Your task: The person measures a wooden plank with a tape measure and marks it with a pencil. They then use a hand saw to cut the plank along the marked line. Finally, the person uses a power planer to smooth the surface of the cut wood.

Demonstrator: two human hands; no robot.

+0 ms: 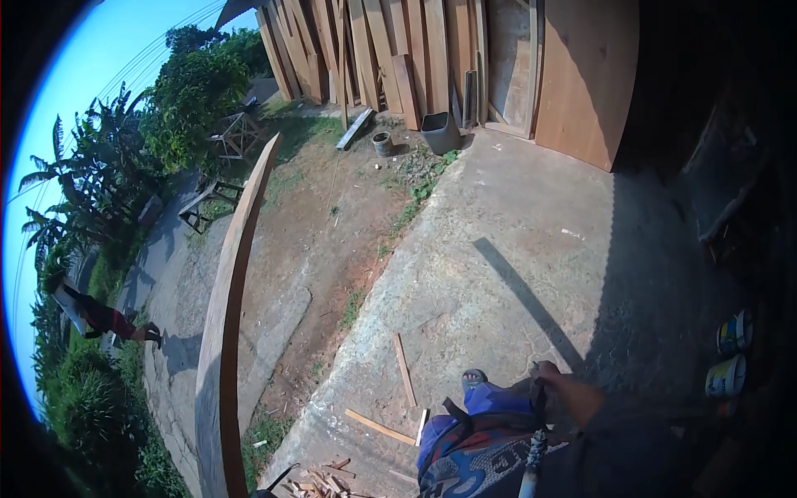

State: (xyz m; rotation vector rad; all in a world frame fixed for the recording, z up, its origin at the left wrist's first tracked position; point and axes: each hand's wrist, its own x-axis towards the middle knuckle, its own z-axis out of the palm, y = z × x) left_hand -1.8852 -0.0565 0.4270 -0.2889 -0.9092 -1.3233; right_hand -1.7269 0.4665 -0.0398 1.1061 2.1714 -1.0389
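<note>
A long wooden plank (222, 365) rises from the lower edge on my left and reaches far forward, close to the camera. Its near end is cut off by the picture's edge. My left hand is out of sight, so whether it touches the plank cannot be seen. Low in front of my body, my right hand (550, 375) has its fingers curled closed beside a dark strip hanging next to my blue shorts (490, 400). What it grips, if anything, is too small and shaded to name. One sandalled foot (473, 378) shows on the concrete.
Thin wood strips (404, 369) and a pile of offcuts (320, 483) lie on the concrete. Boards (374, 50) lean along the far wall, near a grey tub (440, 133) and a pot (383, 144). Paint buckets (726, 376) stand right. A person (104, 319) walks on the left road.
</note>
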